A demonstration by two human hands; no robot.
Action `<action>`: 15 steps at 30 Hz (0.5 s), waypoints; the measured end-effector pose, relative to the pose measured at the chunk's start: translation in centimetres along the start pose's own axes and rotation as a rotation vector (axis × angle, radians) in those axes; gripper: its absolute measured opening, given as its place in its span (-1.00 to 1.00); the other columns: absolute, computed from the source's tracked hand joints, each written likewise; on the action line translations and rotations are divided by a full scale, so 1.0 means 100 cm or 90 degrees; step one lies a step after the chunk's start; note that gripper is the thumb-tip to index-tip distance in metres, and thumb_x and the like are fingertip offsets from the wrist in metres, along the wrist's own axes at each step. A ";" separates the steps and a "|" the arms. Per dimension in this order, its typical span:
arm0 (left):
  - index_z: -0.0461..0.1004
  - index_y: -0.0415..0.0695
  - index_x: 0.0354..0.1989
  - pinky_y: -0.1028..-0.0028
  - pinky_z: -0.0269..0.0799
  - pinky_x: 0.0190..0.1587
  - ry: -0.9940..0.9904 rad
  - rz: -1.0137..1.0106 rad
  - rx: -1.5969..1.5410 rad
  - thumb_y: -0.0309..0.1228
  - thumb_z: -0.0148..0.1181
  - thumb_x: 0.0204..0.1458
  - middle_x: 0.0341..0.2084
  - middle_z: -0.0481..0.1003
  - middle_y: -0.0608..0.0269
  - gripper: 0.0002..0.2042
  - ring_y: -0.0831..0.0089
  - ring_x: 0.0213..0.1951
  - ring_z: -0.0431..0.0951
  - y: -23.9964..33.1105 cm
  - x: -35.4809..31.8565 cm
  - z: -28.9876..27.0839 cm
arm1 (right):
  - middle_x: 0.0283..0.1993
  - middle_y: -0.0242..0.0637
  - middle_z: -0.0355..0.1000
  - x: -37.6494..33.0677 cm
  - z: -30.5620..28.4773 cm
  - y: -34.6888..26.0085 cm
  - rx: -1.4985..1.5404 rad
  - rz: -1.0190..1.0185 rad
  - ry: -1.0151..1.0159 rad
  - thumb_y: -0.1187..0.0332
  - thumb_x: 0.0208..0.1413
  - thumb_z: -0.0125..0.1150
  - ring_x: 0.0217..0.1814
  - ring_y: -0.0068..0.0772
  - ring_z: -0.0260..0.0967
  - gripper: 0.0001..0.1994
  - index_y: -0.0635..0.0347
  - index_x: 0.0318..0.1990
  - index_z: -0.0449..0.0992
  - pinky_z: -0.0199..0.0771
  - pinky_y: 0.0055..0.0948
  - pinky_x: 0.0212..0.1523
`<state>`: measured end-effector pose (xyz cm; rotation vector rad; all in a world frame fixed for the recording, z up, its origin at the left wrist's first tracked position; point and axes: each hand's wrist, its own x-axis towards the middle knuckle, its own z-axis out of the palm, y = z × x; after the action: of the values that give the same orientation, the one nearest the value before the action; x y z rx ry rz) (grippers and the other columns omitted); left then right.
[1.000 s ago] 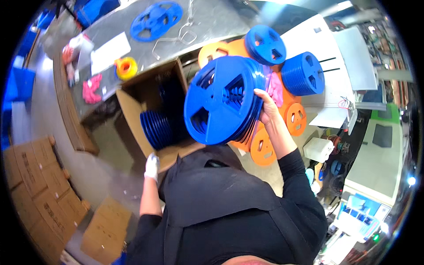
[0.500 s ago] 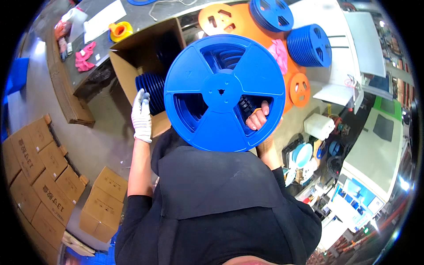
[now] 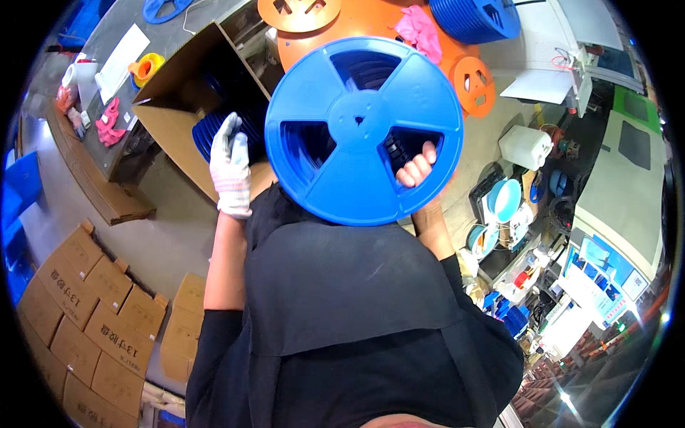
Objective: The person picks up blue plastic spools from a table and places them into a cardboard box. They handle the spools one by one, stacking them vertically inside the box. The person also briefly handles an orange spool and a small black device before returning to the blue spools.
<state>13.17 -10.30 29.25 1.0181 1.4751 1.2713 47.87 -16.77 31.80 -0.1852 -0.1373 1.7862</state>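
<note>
A stack of large blue plastic reels (image 3: pixel 360 121) is held in front of my chest, its top face turned toward me. My right hand (image 3: pixel 417 168), bare, hooks its fingers through the reel's lower right opening; the rest of that hand is hidden behind the rim. To the left, my gloved left hand (image 3: pixel 232 171) is raised with its fingers apart, holding nothing. Beyond it stands an open cardboard box (image 3: pixel 160 135) with more blue reels (image 3: pixel 207 135) inside. The stack covers part of the box.
An orange round table (image 3: pixel 307 48) beyond the stack carries an orange reel (image 3: pixel 300 11), pink gloves (image 3: pixel 419 32) and another blue reel stack (image 3: pixel 474 18). Closed cartons (image 3: pixel 93 314) are piled at lower left. A grey workbench (image 3: pixel 153 39) holds a yellow tape roll (image 3: pixel 148 68).
My view has turned, so the surroundings shift. The reel stack stays before me in my right hand, a little higher in view. My left hand remains beside the box, slightly higher.
</note>
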 end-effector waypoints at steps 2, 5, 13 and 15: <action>0.36 -0.19 0.15 0.54 0.34 0.03 -0.027 -0.068 0.000 -0.50 0.05 0.16 -0.08 0.47 0.24 -0.64 0.52 -0.06 0.43 0.019 0.008 0.020 | -0.56 -0.49 0.07 0.009 0.000 -0.008 -0.014 -0.027 0.039 -0.09 0.06 0.12 -0.51 -0.49 0.02 -0.57 0.08 -0.23 0.26 0.12 -0.36 -0.34; 0.36 -0.19 0.13 0.53 0.37 -0.02 -0.182 -0.081 0.077 -0.43 0.08 0.15 -0.15 0.50 0.22 -0.64 0.51 -0.12 0.45 0.029 0.009 0.051 | -0.53 -0.44 0.07 0.025 0.011 -0.018 -0.010 -0.013 0.078 -0.09 0.08 0.07 -0.44 -0.44 0.03 -0.58 0.09 -0.25 0.27 0.11 -0.36 -0.31; -0.14 -0.29 0.37 0.26 0.09 0.28 -0.374 -0.211 0.135 -0.10 0.28 -0.12 0.22 0.18 -0.31 -0.03 -0.02 0.24 0.24 0.034 -0.039 0.125 | -0.29 -0.15 0.50 0.026 0.051 0.008 -0.368 0.060 0.275 0.15 -0.04 0.30 -0.31 -0.26 0.49 -0.50 0.33 -0.04 0.39 0.55 -0.32 -0.25; -0.16 -0.27 0.38 0.33 0.12 0.26 -0.317 -0.226 0.041 -0.26 0.26 -0.07 0.23 0.17 -0.21 -0.10 0.12 0.22 0.24 0.025 -0.048 0.120 | -0.26 -0.10 0.50 0.029 0.069 0.014 -0.424 0.096 0.254 0.21 -0.05 0.29 -0.28 -0.19 0.50 -0.54 0.33 -0.06 0.38 0.54 -0.23 -0.15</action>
<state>26.04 -11.74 31.69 0.9727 1.2397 0.6606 44.53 -14.24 38.11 -1.0424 -0.4365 1.7590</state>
